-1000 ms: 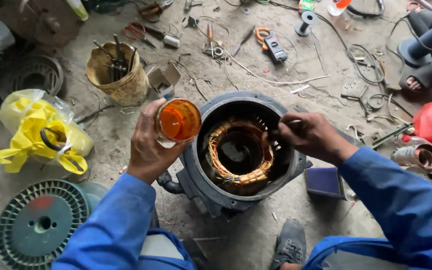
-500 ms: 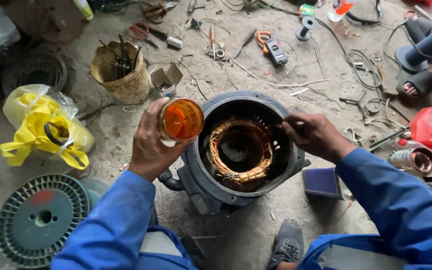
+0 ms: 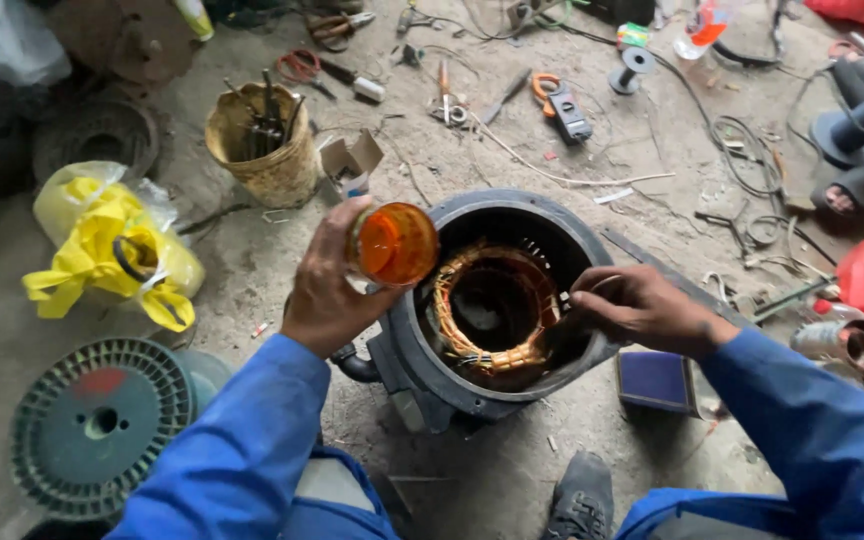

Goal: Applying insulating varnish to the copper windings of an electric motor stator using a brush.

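A grey electric motor housing (image 3: 457, 385) stands on the concrete floor, open upward, with copper windings (image 3: 487, 350) around its inner bore. My left hand (image 3: 327, 290) grips an orange spool (image 3: 392, 243) just above the housing's left rim. My right hand (image 3: 642, 310) rests on the right rim, fingers pinched at the windings as if on a thin wire; the wire itself is too fine to see clearly. Both arms wear blue sleeves.
A woven basket of tools (image 3: 262, 150) and a yellow plastic bag (image 3: 112, 255) lie to the left, a green empty wire reel (image 3: 97, 425) at lower left. Pliers, clamp meter (image 3: 562, 105) and loose wires litter the far floor. Another person's sandalled foot (image 3: 857, 190) is at right.
My left hand has brought the orange spool slightly rightward, closer over the housing rim. My right hand stays at the windings on the right side.
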